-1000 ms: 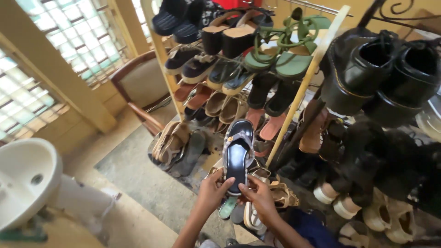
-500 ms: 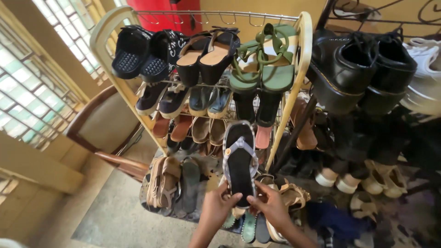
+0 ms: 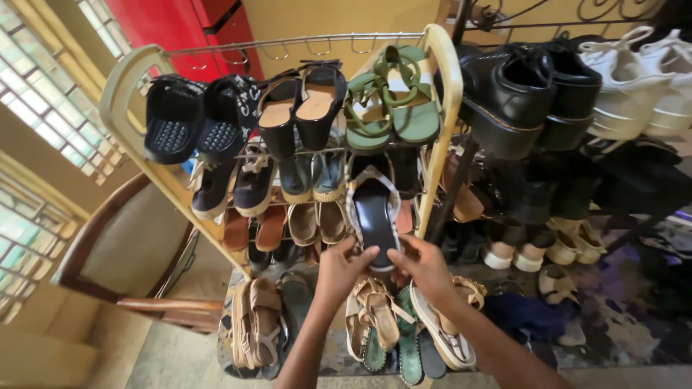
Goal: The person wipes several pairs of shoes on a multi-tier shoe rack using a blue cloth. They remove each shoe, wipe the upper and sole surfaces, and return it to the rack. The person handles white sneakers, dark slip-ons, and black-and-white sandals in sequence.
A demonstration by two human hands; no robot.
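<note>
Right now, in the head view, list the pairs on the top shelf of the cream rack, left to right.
Black slides → black heeled sandals with tan insoles → green strappy sandals. Below them, the left hand and right hand hold a black sandal.

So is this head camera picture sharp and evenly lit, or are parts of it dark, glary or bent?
Head view: the dark sandal held by the left hand and right hand looks fairly sharp. Daylight from the windows washes the left side pale, while the shoes at lower right sink into shadow. The wide lens bows the cream rack frame outward.
</note>
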